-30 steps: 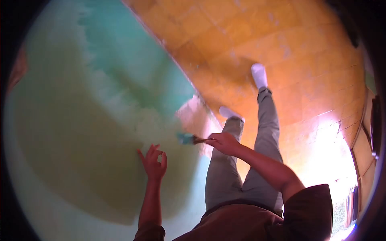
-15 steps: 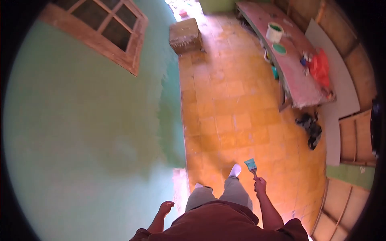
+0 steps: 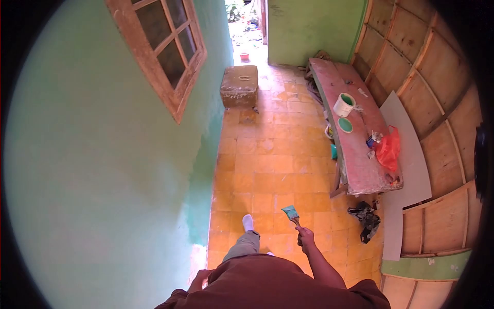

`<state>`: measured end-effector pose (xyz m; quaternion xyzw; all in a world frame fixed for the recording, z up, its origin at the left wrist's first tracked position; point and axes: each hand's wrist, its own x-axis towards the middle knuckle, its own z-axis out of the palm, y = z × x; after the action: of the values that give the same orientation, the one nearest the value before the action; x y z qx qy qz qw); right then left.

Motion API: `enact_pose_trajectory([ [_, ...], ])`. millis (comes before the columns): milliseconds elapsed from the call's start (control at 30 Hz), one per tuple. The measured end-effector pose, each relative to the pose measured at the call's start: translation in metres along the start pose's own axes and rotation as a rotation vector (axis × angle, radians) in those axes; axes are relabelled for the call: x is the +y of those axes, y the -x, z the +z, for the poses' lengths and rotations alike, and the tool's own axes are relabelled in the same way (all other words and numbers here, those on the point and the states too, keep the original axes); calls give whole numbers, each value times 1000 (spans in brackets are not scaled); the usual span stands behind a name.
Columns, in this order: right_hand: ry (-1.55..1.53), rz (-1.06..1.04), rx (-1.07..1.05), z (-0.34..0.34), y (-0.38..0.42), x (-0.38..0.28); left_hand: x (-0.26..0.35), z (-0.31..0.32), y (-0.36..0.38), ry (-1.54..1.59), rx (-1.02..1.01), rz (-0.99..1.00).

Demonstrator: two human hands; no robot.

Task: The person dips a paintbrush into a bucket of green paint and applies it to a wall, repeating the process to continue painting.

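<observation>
My right hand (image 3: 305, 238) is closed round the handle of a paintbrush (image 3: 291, 212), held upright in front of my body. Teal paint coats its bristles, which point away from me over the tiled floor. Low by my left side, my left hand (image 3: 199, 278) is partly covered by my brown shirt, and its fingers do not show clearly. It is close to the green wall (image 3: 128, 170), where a darker, fresh-looking patch of paint (image 3: 200, 190) runs down along the floor edge. On the bench a white paint bucket (image 3: 343, 107) with green inside stands beside its green-smeared lid (image 3: 345, 125).
A long reddish bench (image 3: 355, 154) runs along the right, carrying a red plastic bag (image 3: 388, 149). A black plastic bag (image 3: 365, 221) lies on the floor by its near end. Ahead on the left sits a brown box (image 3: 239, 87), below a wooden window frame (image 3: 154, 56), near a bright doorway.
I have stepped forward, and the view has tilted up, showing more of the doorway and far wall. The bench and box are nearer. My right hand still holds the paintbrush; my left hand has drawn behind my shirt.
</observation>
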<state>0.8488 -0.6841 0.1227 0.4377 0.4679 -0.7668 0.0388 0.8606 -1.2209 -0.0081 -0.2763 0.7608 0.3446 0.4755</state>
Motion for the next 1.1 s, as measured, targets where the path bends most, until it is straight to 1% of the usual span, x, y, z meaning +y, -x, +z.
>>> enact_pose_trajectory([
  [33, -7, -3, 1, 1, -5, -8, 11, -3, -3, 3, -37, -66],
  [67, -10, -19, 6, 0, -15, -14, 40, -5, 17, 157, -26, -90],
  [100, -12, -30, 23, 1, -24, -22, 54, -14, -3, 148, -41, -79],
  [133, -40, -18, 73, 3, -30, -31, 51, -24, -48, -67, -53, 5],
  [167, -67, -2, 122, 3, -34, -40, 58, -27, -71, -279, -64, 88],
  [200, -67, -8, 135, 2, -40, -48, 90, -33, -71, -456, -25, 113],
  [233, -104, -24, 150, -1, -48, -55, 173, -62, 5, -888, -78, 414],
  [267, -146, -41, 162, 0, -56, -62, 169, -72, -25, -478, -135, 487],
  [300, -155, -47, 168, 3, -65, -71, 180, -82, -47, -66, -188, 543],
  [367, -226, -93, 255, 6, -77, -85, 261, -89, -82, -783, -106, 531],
  [433, -253, -108, 283, 7, -84, -91, 313, -85, -90, -121, -78, 168],
  [500, -281, -134, 308, 6, -92, -103, 373, -84, -87, -121, -76, 207],
  [567, -272, -100, 302, 0, -98, -112, 424, -75, -89, -115, -71, 257],
  [633, -281, -99, 308, -15, -109, -124, 466, -58, -94, -37, -55, 366],
  [700, -327, -87, 367, -29, -122, -137, 501, -41, -104, -56, -67, 371],
  [733, -329, -86, 365, -39, -133, -143, 517, -31, -112, -132, -83, 365],
  [767, -377, -75, 387, -52, -145, -151, 527, -20, -117, -203, -97, 354],
  [800, -423, -66, 406, -66, -159, -161, 538, -9, -115, -195, -93, 352],
  [833, -416, -70, 396, -81, -177, -177, 552, 5, -114, -214, -75, 343],
  [867, -425, -51, 437, -94, -195, -191, 564, 16, -112, -238, -56, 330],
  [900, -437, -25, 482, -107, -205, -200, 574, 26, -106, -239, -51, 322],
  [933, -440, -10, 481, -118, -212, -212, 581, 37, -98, -196, -74, 328],
  [967, -449, -37, 481, -131, -225, -231, 589, 47, -92, -152, -99, 336],
  [1033, -422, -114, 458, -152, -247, -279, 612, 62, -91, -187, -99, 341],
  [1100, -353, -163, 439, -169, -265, -318, 627, 72, -87, -82, -62, 332],
])
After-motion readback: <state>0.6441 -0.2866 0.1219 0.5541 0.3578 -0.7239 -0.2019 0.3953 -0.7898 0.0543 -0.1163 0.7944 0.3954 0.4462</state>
